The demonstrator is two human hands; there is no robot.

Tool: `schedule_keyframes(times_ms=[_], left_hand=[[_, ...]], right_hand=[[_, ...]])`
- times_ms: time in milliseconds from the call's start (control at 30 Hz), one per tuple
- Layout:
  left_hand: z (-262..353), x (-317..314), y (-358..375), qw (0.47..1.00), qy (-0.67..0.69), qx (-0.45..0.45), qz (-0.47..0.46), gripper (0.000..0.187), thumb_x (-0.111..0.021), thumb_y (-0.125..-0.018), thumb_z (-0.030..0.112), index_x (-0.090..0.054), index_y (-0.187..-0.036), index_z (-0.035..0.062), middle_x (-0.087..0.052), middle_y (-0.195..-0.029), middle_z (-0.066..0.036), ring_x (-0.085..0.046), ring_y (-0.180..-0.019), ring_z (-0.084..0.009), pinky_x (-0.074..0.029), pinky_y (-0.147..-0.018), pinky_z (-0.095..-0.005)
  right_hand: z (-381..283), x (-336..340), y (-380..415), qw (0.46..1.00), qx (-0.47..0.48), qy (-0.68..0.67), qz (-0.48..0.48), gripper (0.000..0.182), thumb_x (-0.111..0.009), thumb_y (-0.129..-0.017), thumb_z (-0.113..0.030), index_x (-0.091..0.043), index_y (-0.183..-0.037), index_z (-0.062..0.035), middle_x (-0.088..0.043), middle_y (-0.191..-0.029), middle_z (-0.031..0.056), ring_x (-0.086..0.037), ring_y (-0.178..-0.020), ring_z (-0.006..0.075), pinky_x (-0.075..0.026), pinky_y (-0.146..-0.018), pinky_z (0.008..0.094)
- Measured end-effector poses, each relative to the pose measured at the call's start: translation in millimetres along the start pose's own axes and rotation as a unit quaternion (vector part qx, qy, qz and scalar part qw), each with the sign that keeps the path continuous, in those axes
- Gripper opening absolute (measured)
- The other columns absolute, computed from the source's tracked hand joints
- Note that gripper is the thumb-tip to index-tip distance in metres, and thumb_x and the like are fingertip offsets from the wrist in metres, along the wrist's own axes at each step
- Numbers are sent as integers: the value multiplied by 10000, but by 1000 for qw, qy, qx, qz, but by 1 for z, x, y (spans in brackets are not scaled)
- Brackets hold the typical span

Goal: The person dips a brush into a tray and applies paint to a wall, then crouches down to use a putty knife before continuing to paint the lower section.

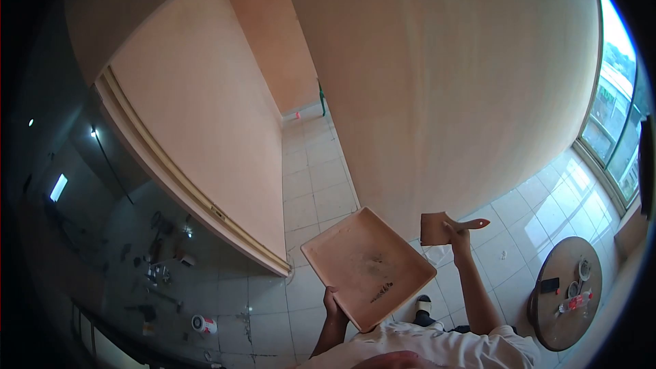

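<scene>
Plaster hawk: square board held in front of the chest, tilted, face up toward the wall; a few dark smears on it.
Left hand: grip clenched on the hawk's near edge.
Right hand: grasping a trowel, blade pointing left, handle right, long axis roughly level.
Risk: edge-only hold on a tilted board could let it slip onto the tiled floor.
</scene>
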State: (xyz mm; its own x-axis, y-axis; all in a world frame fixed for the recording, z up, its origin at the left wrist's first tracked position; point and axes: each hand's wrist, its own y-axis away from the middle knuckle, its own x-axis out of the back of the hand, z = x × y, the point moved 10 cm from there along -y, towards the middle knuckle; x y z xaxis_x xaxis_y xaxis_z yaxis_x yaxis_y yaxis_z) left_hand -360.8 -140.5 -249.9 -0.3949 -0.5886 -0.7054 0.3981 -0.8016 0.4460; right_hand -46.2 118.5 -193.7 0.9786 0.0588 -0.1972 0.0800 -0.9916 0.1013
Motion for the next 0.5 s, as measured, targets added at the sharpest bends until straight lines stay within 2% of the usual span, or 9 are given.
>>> schedule_keyframes(times_ms=[33,100,133,200,233,333,367,433,500], left_hand=[[5,-7,-1,1000,-11,-28,1,747,-535,-769,265,-365,-1451,14,-476,-1369,-225,-488,-1252,-396,-415,-1076,-494],[3,-12,-3,1000,-13,-12,12,718,-535,-765,238,-390,-1427,3,-497,-1345,-222,-506,-1234,-395,-426,-1067,-487],[0,-8,-8,1000,-28,-1,12,699,-531,-765,231,-404,-1410,-8,-511,-1328,-222,-518,-1221,-395,-431,-1061,-487],[-15,4,-14,999,-46,27,13,665,-523,-766,221,-429,-1374,-30,-535,-1300,-220,-537,-1199,-397,-441,-1052,-487],[-21,9,-16,998,-48,40,13,650,-518,-766,218,-439,-1357,-40,-545,-1289,-218,-545,-1190,-398,-444,-1049,-488],[-23,11,-14,997,-49,13,51,646,-523,-763,218,-441,-1346,-47,-545,-1272,-219,-548,-1166,-390,-455,-1019,-482],[-22,2,-10,998,-34,3,57,650,-529,-761,221,-438,-1348,-44,-546,-1264,-219,-551,-1153,-386,-459,-1006,-476],[-27,-1,4,994,-34,42,96,661,-536,-762,227,-432,-1358,-39,-546,-1259,-220,-551,-1146,-383,-460,-1000,-471],[-33,4,7,991,-38,68,112,673,-542,-762,234,-426,-1369,-34,-547,-1255,-221,-551,-1139,-380,-462,-993,-466]], right_hand=[[-11,-1,-7,1000,6,-6,11,433,-680,-930,-223,-613,-1229,84,-694,-1047,111,-689,-903,171,-547,-766,297],[-17,-6,-5,997,-10,-76,-11,503,-669,-945,-274,-569,-1306,63,-667,-1165,127,-687,-991,200,-556,-822,329],[-20,-2,-3,997,-19,-75,5,503,-669,-945,-274,-569,-1306,63,-667,-1165,127,-687,-991,200,-556,-822,329],[-11,0,9,981,-49,-185,-14,602,-632,-962,-391,-507,-1375,29,-628,-1251,133,-655,-1098,220,-540,-905,386],[-1,11,19,981,-71,-179,-5,602,-632,-962,-391,-507,-1375,29,-628,-1251,133,-655,-1098,220,-540,-905,386],[-4,26,43,968,-98,-232,-7,748,-545,-964,-581,-431,-1422,0,-584,-1304,139,-589,-1217,235,-475,-1014,438],[2,37,44,968,-110,-224,-6,748,-545,-964,-581,-431,-1422,0,-584,-1304,139,-589,-1217,235,-475,-1014,438],[33,87,62,955,-163,-234,80,785,-540,-950,-630,-447,-1394,10,-567,-1318,140,-581,-1227,240,-471,-1022,417],[53,123,72,961,-167,-198,96,818,-563,-938,-626,-431,-1393,41,-576,-1302,145,-586,-1207,231,-472,-1003,391]])
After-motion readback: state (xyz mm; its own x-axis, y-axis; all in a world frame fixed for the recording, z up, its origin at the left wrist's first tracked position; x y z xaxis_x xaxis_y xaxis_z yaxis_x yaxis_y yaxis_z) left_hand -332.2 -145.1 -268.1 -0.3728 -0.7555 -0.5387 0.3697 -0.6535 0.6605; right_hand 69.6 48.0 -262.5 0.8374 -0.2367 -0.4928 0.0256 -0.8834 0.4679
